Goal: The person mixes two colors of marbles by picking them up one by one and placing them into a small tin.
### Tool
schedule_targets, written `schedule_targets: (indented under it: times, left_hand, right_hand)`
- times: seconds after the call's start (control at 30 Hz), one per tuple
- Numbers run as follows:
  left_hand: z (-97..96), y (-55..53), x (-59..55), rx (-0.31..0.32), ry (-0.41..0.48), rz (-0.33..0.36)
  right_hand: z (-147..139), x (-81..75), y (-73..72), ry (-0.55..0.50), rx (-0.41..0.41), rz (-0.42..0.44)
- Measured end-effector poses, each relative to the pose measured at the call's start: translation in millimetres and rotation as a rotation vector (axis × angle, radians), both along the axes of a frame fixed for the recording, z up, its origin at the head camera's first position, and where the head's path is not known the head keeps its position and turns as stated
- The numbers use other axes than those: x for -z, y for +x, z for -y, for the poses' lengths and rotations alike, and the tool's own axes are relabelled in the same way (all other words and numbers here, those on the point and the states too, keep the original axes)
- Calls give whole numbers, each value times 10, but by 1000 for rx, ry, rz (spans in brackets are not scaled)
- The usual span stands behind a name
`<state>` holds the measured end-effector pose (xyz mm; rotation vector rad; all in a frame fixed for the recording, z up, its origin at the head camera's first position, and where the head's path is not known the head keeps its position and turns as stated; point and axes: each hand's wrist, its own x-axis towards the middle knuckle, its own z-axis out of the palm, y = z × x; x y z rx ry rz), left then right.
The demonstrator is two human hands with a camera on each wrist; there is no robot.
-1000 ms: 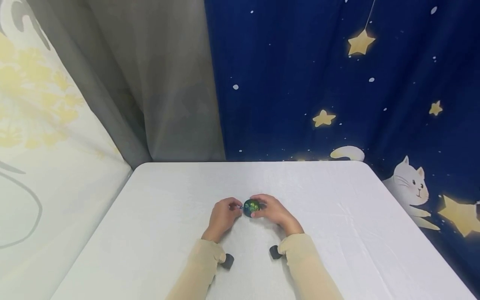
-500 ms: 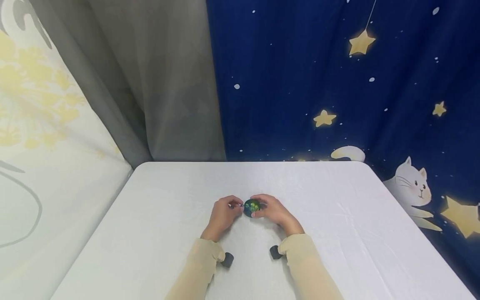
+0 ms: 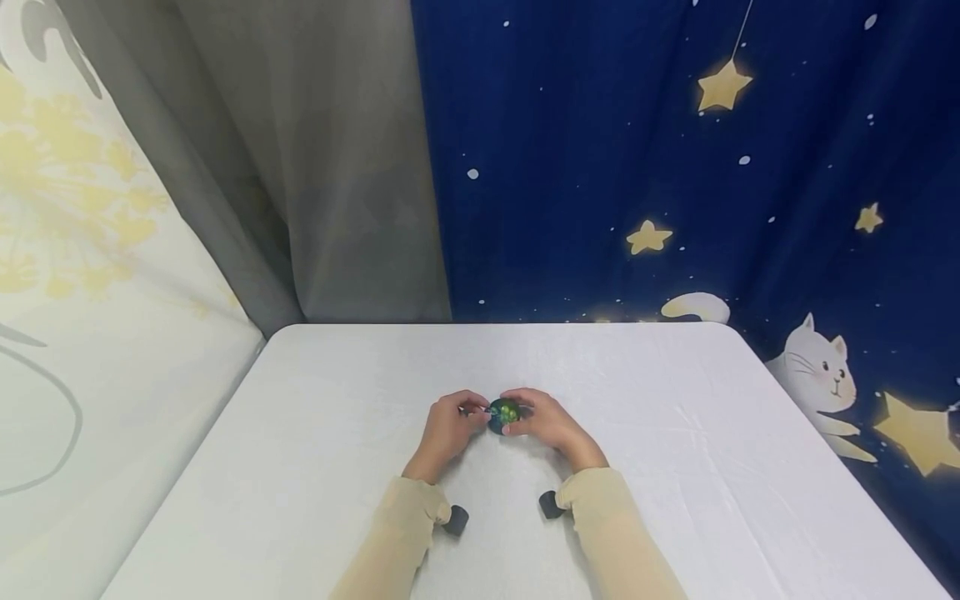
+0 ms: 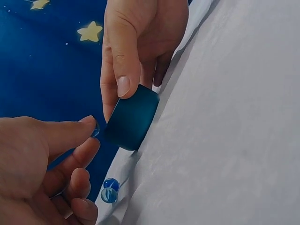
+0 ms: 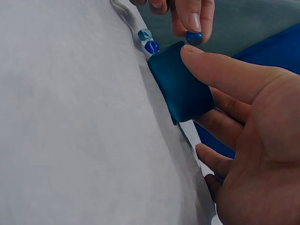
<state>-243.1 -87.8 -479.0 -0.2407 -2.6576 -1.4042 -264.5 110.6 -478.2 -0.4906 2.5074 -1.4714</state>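
My left hand [image 3: 447, 429] pinches a clear glass marble with blue in it [image 5: 193, 37] between thumb and fingertip. The marble is right at the rim of a small teal round container [image 4: 133, 117], which stands on the white table. My right hand [image 3: 553, 423] grips the container's side, thumb on the near side and fingers on the far side. Green and yellow spots show inside the container [image 3: 505, 414] in the head view. Beside it on the table lie a dark blue marble [image 5: 152, 47] and a pale blue-green swirled marble [image 4: 109, 195], close together below my left hand.
The white table [image 3: 337, 375] has a wrinkled cloth surface and rounded far corners. Behind it hang a grey curtain [image 3: 360, 208] and a dark blue curtain [image 3: 562, 167] with stars and a cat. A black wrist device [image 3: 455, 521] sits at each cuff.
My left hand has shifted slightly to the right, bringing the pinched marble from beside the container to its rim. My right hand and the container have stayed put.
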Motion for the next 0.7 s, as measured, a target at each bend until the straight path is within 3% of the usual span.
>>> schedule_targets:
  times: [0.43, 0.7]
  left_hand:
    - [19, -7, 8, -7, 3, -25]
    - [81, -17, 10, -34, -28, -2]
  right_hand:
    - [-4, 12, 5, 10, 1, -13]
    - [-1, 21, 14, 21, 6, -15]
